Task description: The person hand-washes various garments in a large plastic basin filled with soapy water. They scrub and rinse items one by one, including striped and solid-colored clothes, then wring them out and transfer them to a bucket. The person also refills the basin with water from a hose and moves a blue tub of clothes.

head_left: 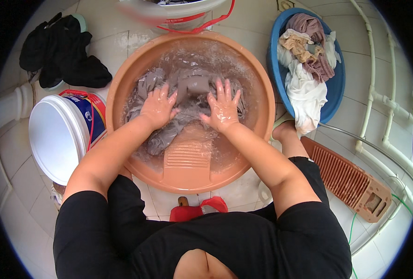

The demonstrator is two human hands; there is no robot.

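Note:
A large round orange-brown washtub [122, 74] full of splashing water stands in front of me. Grey wet cloth [192, 86] lies spread in the water, partly under the surface. My left hand [158, 107], fingers spread, is over the cloth on the left side of the tub. On the right, my right hand [223, 106] is spread flat in the same way, wet and gripping nothing. Between my forearms, a ridged washboard [188, 156] slopes down from the tub's near rim into the water.
Left of the tub are a white bucket [55, 139] and black cloth [64, 53]. Another bucket [192, 18] touches the far rim. At right stand a blue basin [339, 88] with white and pink clothes [306, 93], a brown washboard [346, 176] and white pipes [371, 69].

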